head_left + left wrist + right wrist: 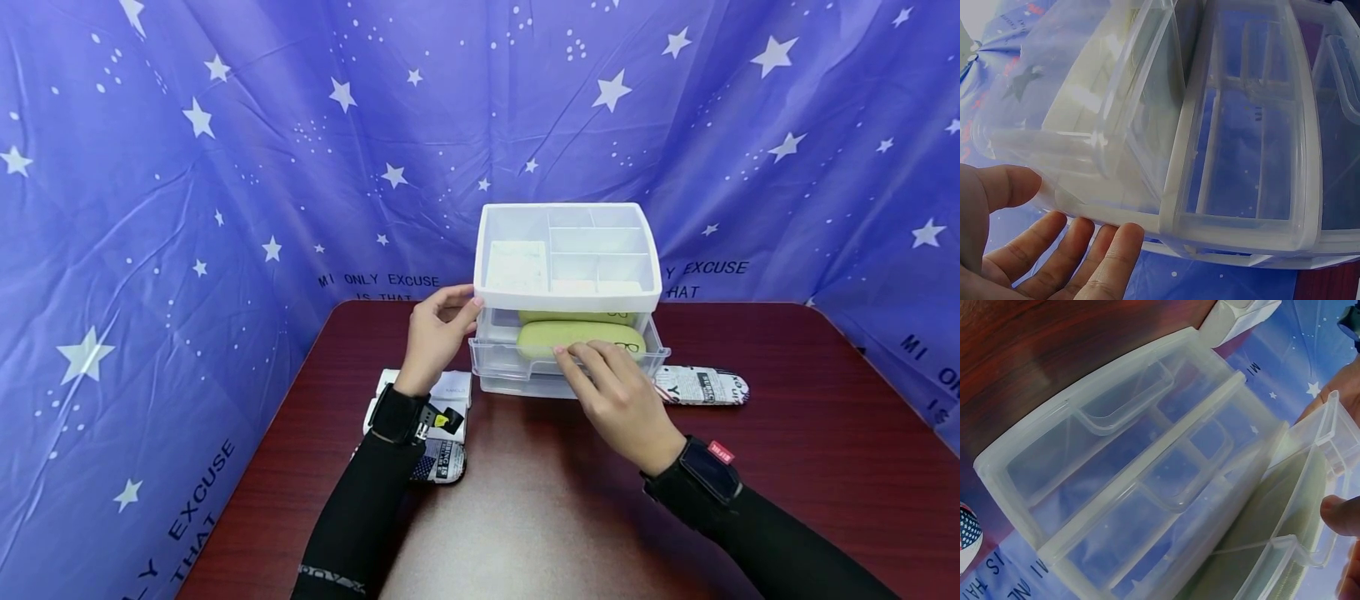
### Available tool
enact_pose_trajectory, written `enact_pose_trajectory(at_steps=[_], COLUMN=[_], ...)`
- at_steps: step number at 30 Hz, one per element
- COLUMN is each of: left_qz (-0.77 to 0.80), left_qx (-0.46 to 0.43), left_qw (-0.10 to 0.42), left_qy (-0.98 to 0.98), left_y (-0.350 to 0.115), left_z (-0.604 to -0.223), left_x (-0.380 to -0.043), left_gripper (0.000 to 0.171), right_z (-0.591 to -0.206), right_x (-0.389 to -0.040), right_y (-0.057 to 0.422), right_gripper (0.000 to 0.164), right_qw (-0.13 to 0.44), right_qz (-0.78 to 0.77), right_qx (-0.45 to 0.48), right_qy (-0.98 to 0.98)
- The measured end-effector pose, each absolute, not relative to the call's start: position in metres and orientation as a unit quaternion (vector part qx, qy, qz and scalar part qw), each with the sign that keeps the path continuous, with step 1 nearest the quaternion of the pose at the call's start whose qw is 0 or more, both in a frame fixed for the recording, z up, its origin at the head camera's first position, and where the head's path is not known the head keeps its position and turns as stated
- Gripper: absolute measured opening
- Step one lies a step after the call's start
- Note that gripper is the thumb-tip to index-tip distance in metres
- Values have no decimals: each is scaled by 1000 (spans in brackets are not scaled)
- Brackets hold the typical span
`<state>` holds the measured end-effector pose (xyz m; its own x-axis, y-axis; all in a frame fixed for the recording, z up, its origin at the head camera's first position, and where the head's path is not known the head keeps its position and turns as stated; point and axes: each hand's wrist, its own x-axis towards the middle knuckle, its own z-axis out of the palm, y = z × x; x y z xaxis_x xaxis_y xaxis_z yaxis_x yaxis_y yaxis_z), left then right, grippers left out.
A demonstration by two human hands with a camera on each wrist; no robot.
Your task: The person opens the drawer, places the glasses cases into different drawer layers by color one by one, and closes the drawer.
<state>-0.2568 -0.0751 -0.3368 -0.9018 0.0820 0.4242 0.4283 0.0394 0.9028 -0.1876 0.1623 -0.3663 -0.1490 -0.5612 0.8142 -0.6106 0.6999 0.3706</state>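
Observation:
A drawer organizer (567, 301) with a white divided top stands at the back of the table. Its upper clear drawer (495, 358) is pulled forward and holds a yellow-green glasses case (536, 337) printed with a glasses outline; another green strip shows behind it. At the organizer's left side is my left hand (438, 329), thumb near the top's front corner, fingers extended and spread in the left wrist view. My right hand (618, 400) reaches the drawer's front, fingertips at its rim, with the thumb (1341, 515) beside the front panel. The lower drawers (1116, 406) look bare.
White boxes (453, 387) lie left of the organizer, partly behind my left forearm. Below them is a newsprint-patterned case (446, 462). A similar long case (708, 387) lies to the right of the organizer. Blue star-printed curtain (450, 125) surrounds the table's back and sides.

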Motion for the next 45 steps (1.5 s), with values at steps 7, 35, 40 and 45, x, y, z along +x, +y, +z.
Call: enact_pose_trajectory(at_steps=[7, 35, 40, 45], left_qz=[-668, -658, -663, -673], left_qx=[-179, -172, -165, -168], left_qw=[130, 139, 138, 136], left_qy=[-711, -720, -717, -708], left_y=[-75, -76, -77, -76], left_z=[-336, -352, -361, -362], left_x=[-256, -272, -280, -280], left_gripper=[32, 33, 34, 34], right_z=[-367, -371, -371, -372], right_x=[-195, -209, -212, -215], right_y=[165, 168, 168, 169], right_gripper=[30, 31, 31, 32], right_qw=[523, 516, 518, 516], right_qz=[12, 13, 11, 8], right_qx=[386, 386, 382, 379], right_qy=[-760, -764, -765, -768])
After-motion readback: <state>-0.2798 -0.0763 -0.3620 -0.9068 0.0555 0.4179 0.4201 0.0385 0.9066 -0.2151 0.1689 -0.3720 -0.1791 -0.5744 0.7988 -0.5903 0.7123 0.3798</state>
